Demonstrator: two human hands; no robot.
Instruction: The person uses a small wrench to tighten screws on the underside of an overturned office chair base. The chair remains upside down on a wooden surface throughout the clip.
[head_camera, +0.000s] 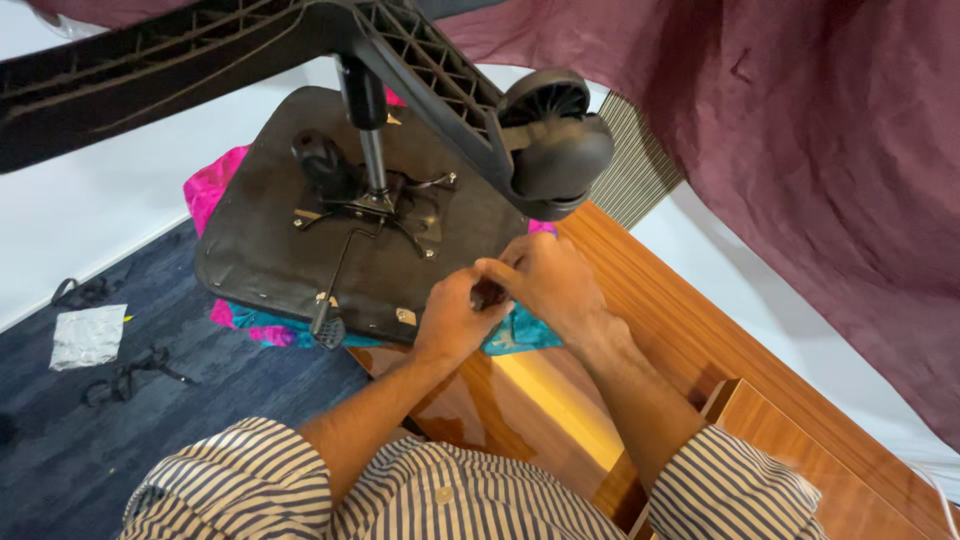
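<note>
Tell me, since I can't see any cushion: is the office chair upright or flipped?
Flipped: the office chair shows its seat underside, with the wheeled base uppermost.

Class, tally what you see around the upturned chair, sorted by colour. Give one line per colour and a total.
Black: 3, namely chair seat, castor wheel, loose straps on the carpet
Pink and teal: 1, the cloth
Silver: 1, the foil packet
Maroon: 1, the curtain
Total: 6
</note>
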